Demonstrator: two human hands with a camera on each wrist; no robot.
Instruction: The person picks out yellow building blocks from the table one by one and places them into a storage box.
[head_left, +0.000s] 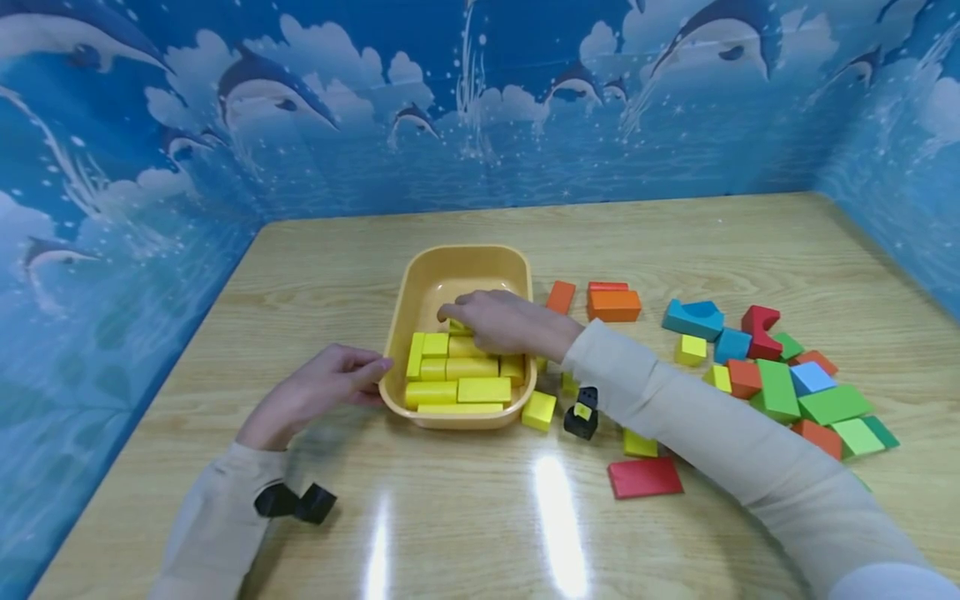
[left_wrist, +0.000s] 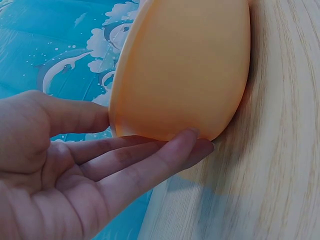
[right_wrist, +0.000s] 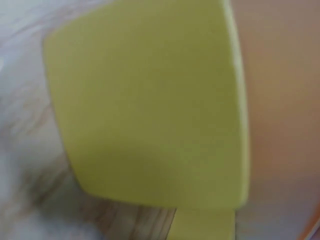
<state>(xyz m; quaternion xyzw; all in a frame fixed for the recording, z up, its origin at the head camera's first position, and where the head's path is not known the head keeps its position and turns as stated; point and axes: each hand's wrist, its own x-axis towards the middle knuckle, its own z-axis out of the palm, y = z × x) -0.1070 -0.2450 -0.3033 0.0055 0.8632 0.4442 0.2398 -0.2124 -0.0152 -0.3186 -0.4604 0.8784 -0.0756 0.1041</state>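
A tan plastic tray (head_left: 465, 258) holds several yellow blocks (head_left: 472, 367) packed in its near half. My left hand (head_left: 322, 392) holds the tray's left side, thumb on the rim. In the left wrist view the fingers (left_wrist: 135, 155) lie along the outer wall of the tray (left_wrist: 185, 65). Reaching over the tray, my right hand (head_left: 502, 321) has its fingers curled down at a yellow block (head_left: 457, 327) behind the packed rows; the hand partly covers this block. A yellow block (right_wrist: 150, 105) outside the tray fills the right wrist view.
Beside the tray's right wall lies a yellow block (head_left: 538, 411). A red block (head_left: 645, 478) lies below my right sleeve (head_left: 697, 425). Orange blocks (head_left: 614, 306) sit behind the arm, and blue, red and green blocks (head_left: 776, 390) spread at the right. A dolphin-print sheet (head_left: 480, 125) borders the table.
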